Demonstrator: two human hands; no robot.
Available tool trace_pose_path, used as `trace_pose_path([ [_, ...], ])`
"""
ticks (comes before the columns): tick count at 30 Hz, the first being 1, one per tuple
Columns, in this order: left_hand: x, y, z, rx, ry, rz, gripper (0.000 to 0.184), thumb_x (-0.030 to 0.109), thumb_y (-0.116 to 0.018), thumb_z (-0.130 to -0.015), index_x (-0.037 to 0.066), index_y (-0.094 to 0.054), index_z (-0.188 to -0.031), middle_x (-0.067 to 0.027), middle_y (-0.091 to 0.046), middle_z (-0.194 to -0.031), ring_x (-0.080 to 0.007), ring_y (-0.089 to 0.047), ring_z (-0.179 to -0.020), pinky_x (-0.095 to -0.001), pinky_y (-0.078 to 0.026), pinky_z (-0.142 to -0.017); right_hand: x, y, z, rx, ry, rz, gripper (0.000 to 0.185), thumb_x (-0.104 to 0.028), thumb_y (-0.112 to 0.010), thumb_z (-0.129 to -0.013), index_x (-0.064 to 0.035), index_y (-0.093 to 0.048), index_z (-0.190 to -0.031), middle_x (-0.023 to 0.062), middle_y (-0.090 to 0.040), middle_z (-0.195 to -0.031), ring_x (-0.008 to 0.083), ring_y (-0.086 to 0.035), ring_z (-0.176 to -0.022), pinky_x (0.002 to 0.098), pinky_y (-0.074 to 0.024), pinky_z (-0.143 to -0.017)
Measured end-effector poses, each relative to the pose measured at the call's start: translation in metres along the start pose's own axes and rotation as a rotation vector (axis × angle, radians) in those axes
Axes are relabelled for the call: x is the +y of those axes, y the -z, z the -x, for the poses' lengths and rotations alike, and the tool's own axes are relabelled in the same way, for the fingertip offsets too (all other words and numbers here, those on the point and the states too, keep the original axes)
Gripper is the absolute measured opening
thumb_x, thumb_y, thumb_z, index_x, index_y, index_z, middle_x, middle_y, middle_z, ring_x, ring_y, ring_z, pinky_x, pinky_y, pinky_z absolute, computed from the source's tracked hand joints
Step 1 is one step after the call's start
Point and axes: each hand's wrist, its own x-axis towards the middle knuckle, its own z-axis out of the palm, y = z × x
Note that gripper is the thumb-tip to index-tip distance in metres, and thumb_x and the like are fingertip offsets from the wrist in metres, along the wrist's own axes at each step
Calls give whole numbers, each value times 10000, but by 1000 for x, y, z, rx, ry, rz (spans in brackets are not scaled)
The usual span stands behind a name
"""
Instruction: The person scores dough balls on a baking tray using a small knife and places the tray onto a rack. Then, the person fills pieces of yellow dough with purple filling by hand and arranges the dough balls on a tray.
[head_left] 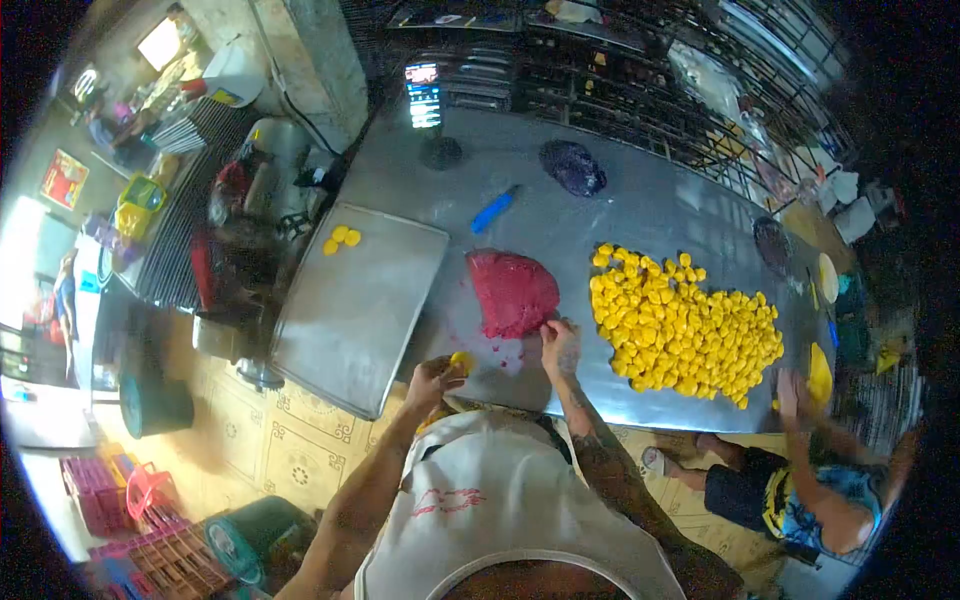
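A mound of crumbly pinkish-red filling [512, 292] lies on the metal table [430, 180]. At its lower right edge, my right hand [561, 347] touches it with fingers pinched together. My left hand [437, 378] holds a yellow dough piece [461, 362] near the table's front edge. Many small yellow dough pieces [685, 330] are heaped to the right of the red mound. On the left, a metal tray [355, 300] bears several yellow discs [342, 238] near its top left corner.
A blue-handled tool [494, 210], a dark purple mass [573, 167] and a lit phone [423, 95] are farther back. A co-worker [830, 500] is at the right, with an arm near the table's edge. Machinery [250, 200] stands left of the tray.
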Motion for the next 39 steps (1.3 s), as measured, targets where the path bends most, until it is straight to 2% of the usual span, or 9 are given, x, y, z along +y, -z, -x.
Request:
trace_pose_path([
  [4,-59,-18,-8,-21,55,170,468,311,-682,-918,-107,-627,-1122,-148,-691,-992,-203,-691,-850,-307,-567,-785,32,12,-26,-259,53,-136,233,-137,-725,-820,-21,-700,-1021,121,-686,-845,259,-623,-727,377,-497,-701],
  [6,-59,-35,-1,9,125,102,475,311,-683,-917,-106,-621,-1135,-149,-689,-1000,-206,-689,-864,-312,-570,-789,38,27,-42,-860,-57,-397,309,-156,-725,-847,-16,-688,-1121,93,-721,-913,168,-641,-725,317,-502,-674],
  [9,-29,-59,-5,44,241,89,477,309,-693,-908,-103,-617,-1134,-144,-686,-1001,-213,-687,-883,-323,-577,-789,-5,66,-28,-945,-179,-598,287,-141,-700,-877,-2,-689,-1128,69,-729,-970,118,-644,-815,283,-504,-707],
  [18,-51,-77,-60,-71,148,492,291,198,-733,-862,-21,-654,-1035,-108,-683,-962,-217,-681,-825,-343,-588,-703,-92,61,42,-202,326,-64,229,-93,-636,-825,-46,-664,-1047,160,-624,-992,362,-589,-949,465,-498,-803],
  [23,-160,-20,-125,9,-78,400,141,133,-730,-844,9,-700,-905,-74,-694,-817,-172,-648,-723,-324,-543,-611,-128,54,62,-588,173,75,336,-183,-667,-827,-94,-657,-1151,163,-668,-972,360,-636,-834,452,-516,-738],
  [26,-100,1,-91,39,63,375,157,130,-736,-843,-4,-713,-921,-71,-704,-826,-137,-640,-724,-297,-523,-628,-111,40,67,-855,161,-236,436,-234,-711,-840,-53,-623,-1226,142,-688,-944,265,-670,-796,366,-542,-714],
  [30,35,23,-28,-180,-116,224,180,126,-734,-848,-26,-720,-944,-63,-708,-832,-115,-635,-727,-274,-507,-649,-122,20,75,-433,-269,-799,293,-173,-632,-951,-31,-626,-1207,54,-675,-969,141,-652,-873,295,-571,-707],
  [33,41,35,-28,-360,-422,-81,203,123,-733,-842,-32,-718,-972,-76,-712,-819,-119,-641,-728,-282,-508,-659,-142,23,70,-591,-532,-1199,265,-137,-644,-939,-20,-629,-1177,63,-686,-959,136,-659,-835,284,-575,-684],
  [39,18,8,-47,-274,-375,-611,268,121,-754,-771,31,-715,-1020,-170,-683,-767,-131,-673,-734,-327,-520,-663,-121,25,56,-468,-222,-577,220,-19,-672,-868,10,-623,-1080,89,-692,-861,168,-677,-719,296,-572,-657],
])
